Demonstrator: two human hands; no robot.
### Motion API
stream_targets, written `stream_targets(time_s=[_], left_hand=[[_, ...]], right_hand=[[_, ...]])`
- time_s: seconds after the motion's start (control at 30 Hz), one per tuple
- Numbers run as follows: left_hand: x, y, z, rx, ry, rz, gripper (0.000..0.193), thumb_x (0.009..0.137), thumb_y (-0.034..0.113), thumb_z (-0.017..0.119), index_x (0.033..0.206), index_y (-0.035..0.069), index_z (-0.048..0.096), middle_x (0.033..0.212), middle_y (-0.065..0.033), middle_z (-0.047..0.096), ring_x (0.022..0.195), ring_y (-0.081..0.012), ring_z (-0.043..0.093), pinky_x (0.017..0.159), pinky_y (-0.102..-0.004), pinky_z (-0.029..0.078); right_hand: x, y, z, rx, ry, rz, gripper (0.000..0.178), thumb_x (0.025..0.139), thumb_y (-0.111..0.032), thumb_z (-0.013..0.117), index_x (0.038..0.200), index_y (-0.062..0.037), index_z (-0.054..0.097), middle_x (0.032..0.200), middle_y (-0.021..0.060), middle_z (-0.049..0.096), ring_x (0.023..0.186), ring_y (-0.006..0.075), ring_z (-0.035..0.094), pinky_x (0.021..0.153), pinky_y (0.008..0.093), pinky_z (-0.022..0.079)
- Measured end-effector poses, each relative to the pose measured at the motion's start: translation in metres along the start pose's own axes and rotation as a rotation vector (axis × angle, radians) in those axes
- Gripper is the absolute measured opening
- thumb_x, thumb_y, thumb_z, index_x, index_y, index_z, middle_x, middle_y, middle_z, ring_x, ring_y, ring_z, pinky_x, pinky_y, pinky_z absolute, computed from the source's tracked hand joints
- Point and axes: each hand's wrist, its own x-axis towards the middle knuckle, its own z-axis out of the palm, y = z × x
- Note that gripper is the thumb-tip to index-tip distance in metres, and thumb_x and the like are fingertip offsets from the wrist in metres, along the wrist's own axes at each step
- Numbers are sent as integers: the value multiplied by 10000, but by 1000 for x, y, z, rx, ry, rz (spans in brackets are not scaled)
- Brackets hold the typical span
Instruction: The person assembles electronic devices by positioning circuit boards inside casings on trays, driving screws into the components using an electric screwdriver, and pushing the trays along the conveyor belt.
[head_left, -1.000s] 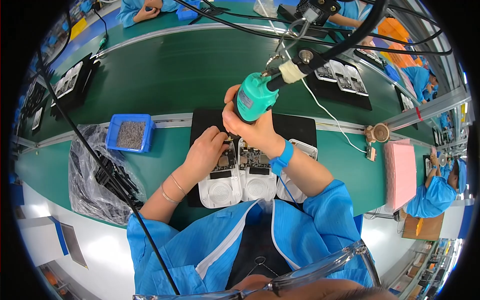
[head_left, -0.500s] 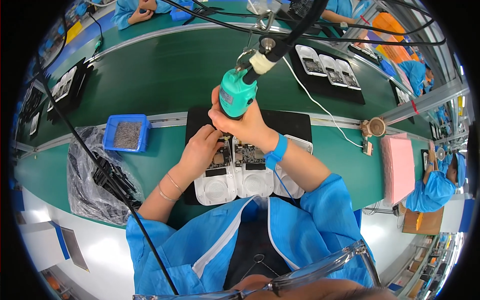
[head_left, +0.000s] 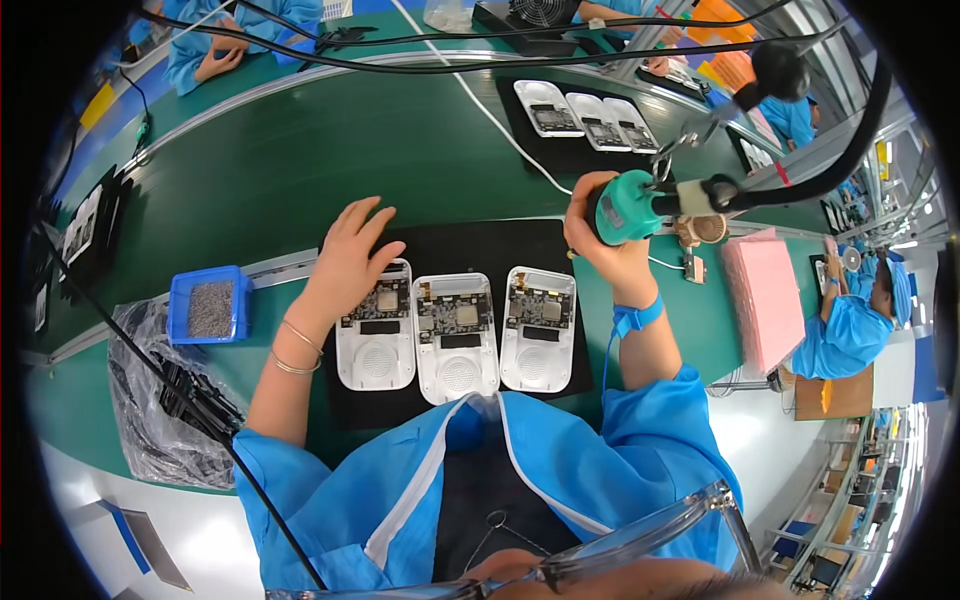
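My right hand (head_left: 605,235) is wrapped round a green electric screwdriver (head_left: 627,207) hung from a cable, held to the right of the black mat (head_left: 455,242). My left hand (head_left: 352,250) holds nothing, its fingers apart, above the top end of a white housing (head_left: 376,362) at the mat's left. Two more white housings lie beside it, a middle one (head_left: 458,372) and a right one (head_left: 537,362). All three show a circuit board and a round speaker grille. The screwdriver's tip is hidden.
Left stand a blue bin (head_left: 210,308) of small metal parts and a clear plastic bag (head_left: 165,400) with black pieces. Right are pink foam sheets (head_left: 762,300) and a small brown fan (head_left: 702,230). Another mat (head_left: 590,150) with housings lies beyond. Co-workers sit around.
My right hand has carried the screwdriver off the housings to the right. My left hand has come away from the left housing and spread its fingers. The view has shifted.
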Motion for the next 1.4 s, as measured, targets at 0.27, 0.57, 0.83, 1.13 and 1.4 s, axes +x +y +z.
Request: stream_targets(time_s=[0.27,0.57,0.83,1.13,1.4], left_hand=[[-17,14,-2,47,-150,-65,502,751,359,653,1123,34,563,1223,-199,475,1177,-380,387,999,-470,296],[-3,45,27,12,-126,170,177,697,99,661,830,10,587,1026,-126,531,1125,-322,435,961,-439,345],[8,21,33,-79,-95,26,138,769,127,626,841,23,571,1086,-153,550,1059,-329,491,914,-440,385],[0,22,17,-16,-138,126,143,753,176,637,861,90,601,1046,-125,540,1050,-301,478,858,-427,395],[-19,19,-54,-132,92,-107,228,767,138,643,956,19,597,940,-148,590,914,-321,549,789,-367,455]], right_hand=[[-29,9,-28,-62,34,211,237,728,45,588,935,-14,489,668,-9,510,522,49,460,462,191,352],[-42,16,-26,184,129,315,235,754,2,617,959,-5,503,665,-23,519,553,47,488,494,189,379],[-39,18,-19,166,119,303,181,760,67,513,913,-8,451,584,6,452,430,75,396,420,222,318],[-38,19,-18,248,35,370,231,741,20,595,962,-9,531,683,-13,541,570,49,494,499,187,372],[-25,11,-13,82,-26,272,260,708,80,588,939,-6,504,669,-18,514,573,54,482,515,188,386]])
